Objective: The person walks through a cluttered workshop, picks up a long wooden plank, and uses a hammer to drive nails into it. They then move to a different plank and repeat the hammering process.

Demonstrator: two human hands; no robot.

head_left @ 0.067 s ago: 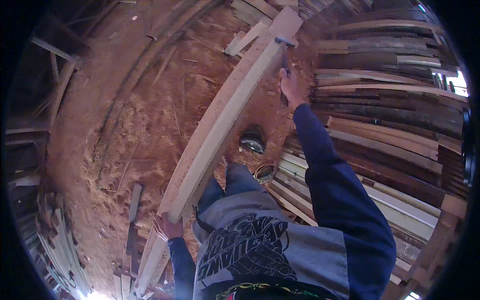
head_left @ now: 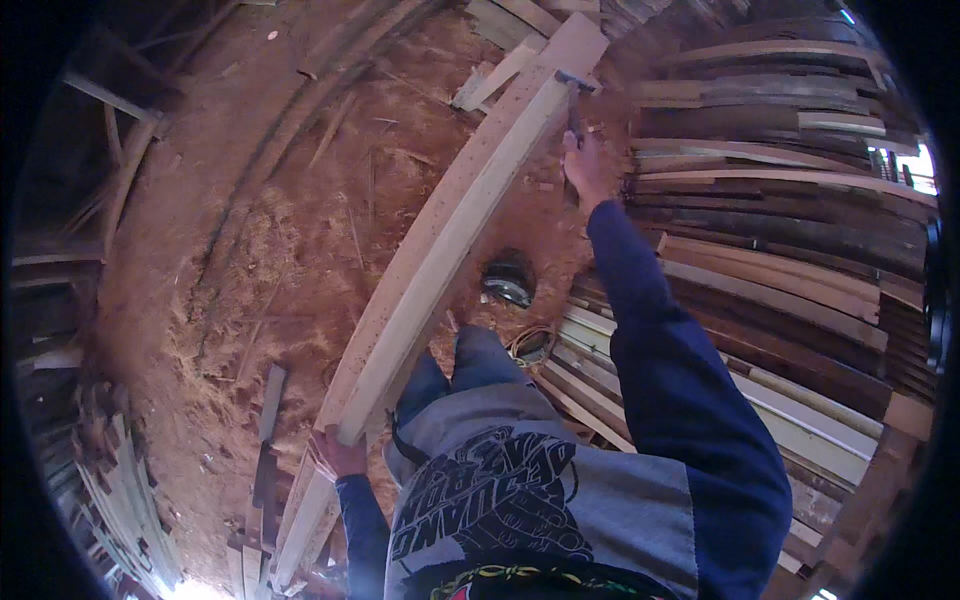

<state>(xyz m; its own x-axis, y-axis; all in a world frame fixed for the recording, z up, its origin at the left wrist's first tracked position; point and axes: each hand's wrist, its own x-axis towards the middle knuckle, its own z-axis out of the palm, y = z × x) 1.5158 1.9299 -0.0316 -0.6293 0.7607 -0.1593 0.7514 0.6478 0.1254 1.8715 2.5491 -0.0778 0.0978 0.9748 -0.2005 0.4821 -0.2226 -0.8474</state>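
Observation:
A long pale timber beam (head_left: 440, 235) runs diagonally from the lower left to the far top, with a lighter strip along its near side. My right hand (head_left: 588, 165) is closed round the handle of a hammer (head_left: 574, 100). The hammer's dark head lies against the beam near its far end. At the lower left, my left hand (head_left: 340, 453) bends its fingers over the beam's edge, gripping the wood. Its palm is partly hidden.
Stacked planks (head_left: 770, 210) fill the right side. A dark power tool (head_left: 507, 278) lies on the sawdust-covered ground beside my legs, near a coiled cord (head_left: 530, 343). Offcuts (head_left: 125, 500) lean at the lower left, and short boards (head_left: 505, 75) lie beside the beam's far end.
Almost nothing differs. The whole view has shifted by a few pixels; both hands keep their places on the hammer and the beam.

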